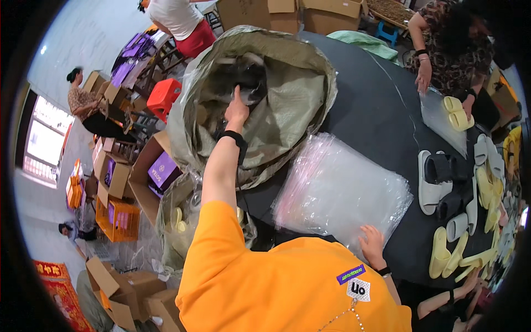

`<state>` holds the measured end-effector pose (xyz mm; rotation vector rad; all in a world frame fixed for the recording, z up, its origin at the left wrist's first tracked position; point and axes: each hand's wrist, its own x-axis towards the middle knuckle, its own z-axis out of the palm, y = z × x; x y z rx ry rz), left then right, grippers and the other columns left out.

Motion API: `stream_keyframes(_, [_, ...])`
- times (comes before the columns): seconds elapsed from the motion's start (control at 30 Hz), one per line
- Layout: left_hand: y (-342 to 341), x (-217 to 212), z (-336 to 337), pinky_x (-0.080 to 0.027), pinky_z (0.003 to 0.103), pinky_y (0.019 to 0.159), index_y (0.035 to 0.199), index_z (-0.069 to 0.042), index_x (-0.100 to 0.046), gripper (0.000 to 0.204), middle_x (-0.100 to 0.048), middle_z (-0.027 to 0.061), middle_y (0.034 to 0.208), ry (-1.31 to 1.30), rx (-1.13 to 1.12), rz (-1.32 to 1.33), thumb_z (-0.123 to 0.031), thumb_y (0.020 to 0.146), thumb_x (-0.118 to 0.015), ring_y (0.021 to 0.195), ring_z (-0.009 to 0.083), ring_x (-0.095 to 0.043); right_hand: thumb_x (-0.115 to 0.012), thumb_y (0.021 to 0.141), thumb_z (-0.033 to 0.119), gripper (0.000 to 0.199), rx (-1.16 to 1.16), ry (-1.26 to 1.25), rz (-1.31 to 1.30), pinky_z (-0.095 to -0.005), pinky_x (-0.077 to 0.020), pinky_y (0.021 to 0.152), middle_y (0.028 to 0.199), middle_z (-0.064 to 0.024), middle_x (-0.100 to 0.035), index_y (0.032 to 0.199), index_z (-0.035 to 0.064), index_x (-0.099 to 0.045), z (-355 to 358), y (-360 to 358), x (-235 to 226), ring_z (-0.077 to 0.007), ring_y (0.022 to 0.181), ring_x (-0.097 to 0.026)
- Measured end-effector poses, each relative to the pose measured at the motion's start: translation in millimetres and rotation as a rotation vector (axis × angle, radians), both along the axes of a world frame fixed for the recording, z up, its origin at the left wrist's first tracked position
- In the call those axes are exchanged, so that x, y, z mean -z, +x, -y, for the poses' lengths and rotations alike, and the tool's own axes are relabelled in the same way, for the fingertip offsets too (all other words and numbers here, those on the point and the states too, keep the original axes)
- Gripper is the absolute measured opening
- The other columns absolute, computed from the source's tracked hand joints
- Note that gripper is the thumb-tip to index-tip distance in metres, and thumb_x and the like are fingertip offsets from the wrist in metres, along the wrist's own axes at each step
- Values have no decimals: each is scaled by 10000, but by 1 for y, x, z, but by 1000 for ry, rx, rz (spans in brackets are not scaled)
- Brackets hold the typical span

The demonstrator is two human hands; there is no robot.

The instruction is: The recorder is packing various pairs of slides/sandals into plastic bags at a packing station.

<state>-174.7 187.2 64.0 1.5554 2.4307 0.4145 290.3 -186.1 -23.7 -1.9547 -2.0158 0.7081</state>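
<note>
My left arm stretches over the rim of a large olive-green woven sack (298, 110). Inside its mouth, my left hand (238, 112) has its index finger stretched out towards dark, plastic-wrapped items (251, 83). Nothing shows in this hand, and its other fingers are partly hidden. Near my body, my right hand (373, 244) lies with fingers apart on the near edge of a stack of clear plastic bags (351, 185). The bags have pinkish edges along their left side and rest on a dark table (362, 99).
Slippers in white, black and yellow (440, 252) line the table's right side. Across from me, a person (453, 50) handles yellow slippers (458, 113) and a clear bag. Cardboard boxes (146, 177), a smaller sack (177, 232) and an orange crate (117, 221) stand at left.
</note>
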Motion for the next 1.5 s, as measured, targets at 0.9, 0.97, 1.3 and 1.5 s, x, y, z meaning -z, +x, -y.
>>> stream_keyframes(0.9, [86,-165,131,-201,653,965,995,-129,-593,248,-562,107,1159,544,1122,2248,-250,899,-399,1165,288,-446,-375,905,487,547,441,-338,-962,-363,-398,889,1172,-133,-541,1242,65,-457,-56,-21,-39,-242,1071,-518])
stream_keyframes(0.97, [104,-164,148,-122,642,999,1014,-100,-594,268,-512,119,1202,355,1149,2337,-262,857,-450,1161,303,-421,-301,877,605,666,511,-558,-1362,-393,-387,909,1234,-128,-494,1305,103,-385,-61,-16,-40,-247,1097,-499])
stream_keyframes(1.3, [105,-42,144,-451,415,867,784,-43,-505,115,-563,101,865,-218,823,1935,-136,759,-568,943,260,-546,-595,813,121,576,375,-102,-1397,-323,-400,903,1162,-91,-516,1333,116,-346,-47,16,-73,-177,1043,-492])
stream_keyframes(1.5, [38,6,120,-462,388,833,755,-74,-521,60,-583,64,904,-104,557,1581,-107,805,-515,934,190,-556,-612,828,245,533,354,-226,-893,-306,-413,860,1175,-99,-507,1284,56,-411,-41,13,-37,-162,1031,-487])
